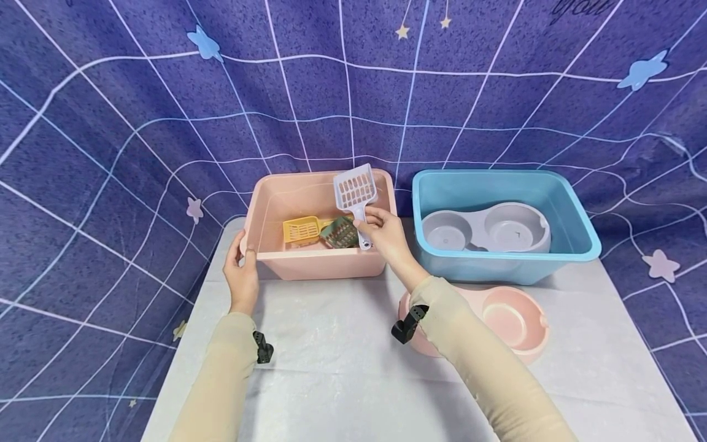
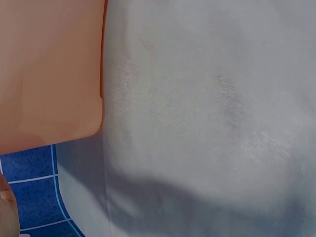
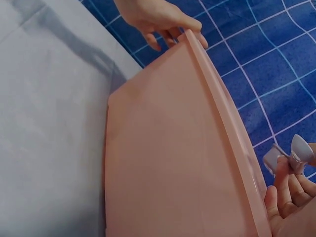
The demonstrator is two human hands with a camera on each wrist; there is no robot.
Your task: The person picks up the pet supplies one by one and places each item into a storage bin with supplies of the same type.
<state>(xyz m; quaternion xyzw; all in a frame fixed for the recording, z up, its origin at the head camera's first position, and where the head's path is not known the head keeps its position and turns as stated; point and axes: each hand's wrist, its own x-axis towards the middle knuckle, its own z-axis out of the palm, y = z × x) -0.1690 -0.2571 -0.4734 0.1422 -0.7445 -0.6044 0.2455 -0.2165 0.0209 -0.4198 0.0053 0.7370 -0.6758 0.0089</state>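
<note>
My right hand (image 1: 389,236) holds a pale lavender litter scoop (image 1: 360,212) by its handle, slotted head up, over the front right of a pink plastic bin (image 1: 320,267). In the right wrist view, part of the scoop (image 3: 299,154) shows between the fingers. My left hand (image 1: 243,279) grips the bin's rim at the front left corner, thumb and fingers on either side of it. Inside the bin lie a yellow slotted scoop (image 1: 312,228) and a dark green slotted scoop (image 1: 331,237); the lavender handle and right hand partly hide the green one.
A blue bin (image 1: 497,267) stands to the right, with a grey double pet bowl (image 1: 475,224) inside. In front of it, a pink double bowl (image 1: 475,301) lies on the white-covered table (image 1: 326,368), partly under my right forearm. A blue patterned curtain (image 1: 309,92) hangs behind.
</note>
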